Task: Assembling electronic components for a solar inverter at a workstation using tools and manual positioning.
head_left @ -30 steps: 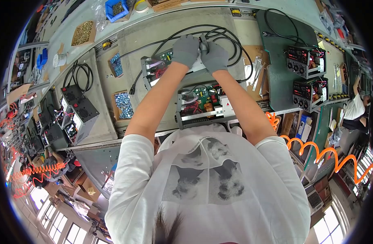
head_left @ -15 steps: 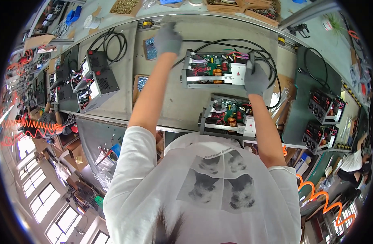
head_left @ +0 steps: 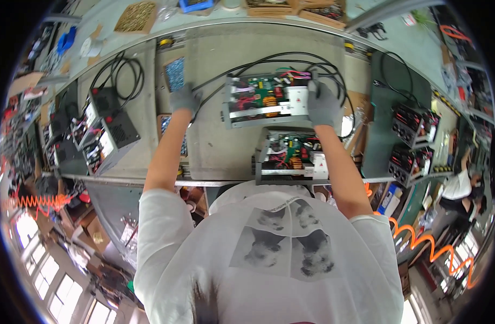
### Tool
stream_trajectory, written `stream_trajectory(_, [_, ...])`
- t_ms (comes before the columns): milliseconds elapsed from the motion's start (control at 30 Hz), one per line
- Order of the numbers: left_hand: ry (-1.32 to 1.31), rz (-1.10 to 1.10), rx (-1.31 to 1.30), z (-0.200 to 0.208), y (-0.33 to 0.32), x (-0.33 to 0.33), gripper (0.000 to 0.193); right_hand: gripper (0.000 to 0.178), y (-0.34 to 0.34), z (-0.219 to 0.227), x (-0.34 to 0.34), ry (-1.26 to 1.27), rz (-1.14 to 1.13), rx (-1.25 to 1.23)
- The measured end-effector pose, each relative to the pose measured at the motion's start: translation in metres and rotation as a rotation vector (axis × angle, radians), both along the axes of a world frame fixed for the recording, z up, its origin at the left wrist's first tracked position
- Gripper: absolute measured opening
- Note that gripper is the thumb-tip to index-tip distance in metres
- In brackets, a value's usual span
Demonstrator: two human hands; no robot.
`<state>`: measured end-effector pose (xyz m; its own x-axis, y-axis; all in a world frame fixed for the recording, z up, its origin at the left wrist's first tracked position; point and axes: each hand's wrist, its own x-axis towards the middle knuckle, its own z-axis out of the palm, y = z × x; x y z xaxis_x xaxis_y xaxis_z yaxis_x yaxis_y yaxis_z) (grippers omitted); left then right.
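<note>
My gloved left hand (head_left: 184, 100) is closed on a black power cable (head_left: 208, 82), beside a box of small blue parts (head_left: 175, 74); blur hides its fingertips. The cable stretches right and loops behind an open welding-machine-like unit (head_left: 269, 97) with a green circuit board, copper coil and white plate. Gripping that unit's right end is my gloved right hand (head_left: 324, 103), its fingers bent over the edge. Nearer to me, a second similar open unit (head_left: 290, 154) sits at the bench's front edge, partly behind my right forearm.
Black-cased units (head_left: 110, 129) with a coiled cable (head_left: 120, 75) stand at the left. Two more units (head_left: 415, 124) are on the right on a dark green mat (head_left: 381, 108). A shelf (head_left: 215, 29) with part boxes runs along the back. Orange coiled hoses (head_left: 420, 245) hang at both sides.
My left hand has come nearer and to the left, drawing the cable with it. The held unit has tilted slightly, its left end nearer me. The whole view has shifted.
</note>
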<state>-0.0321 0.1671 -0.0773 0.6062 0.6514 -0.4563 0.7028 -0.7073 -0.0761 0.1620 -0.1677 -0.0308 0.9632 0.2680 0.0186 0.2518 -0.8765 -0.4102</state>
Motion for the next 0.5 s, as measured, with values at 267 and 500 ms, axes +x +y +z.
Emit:
stream_trajectory(267, [-0.550, 0.242, -0.373, -0.058, -0.096, -0.110, 0.051, 0.046, 0.004, 0.014, -0.002, 0.125, -0.007, 0.077])
stream_trajectory(500, [-0.257, 0.169, 0.420, -0.060, -0.120, -0.173, 0.082, 0.031, -0.081, 0.013, -0.025, 0.111, -0.066, 0.328])
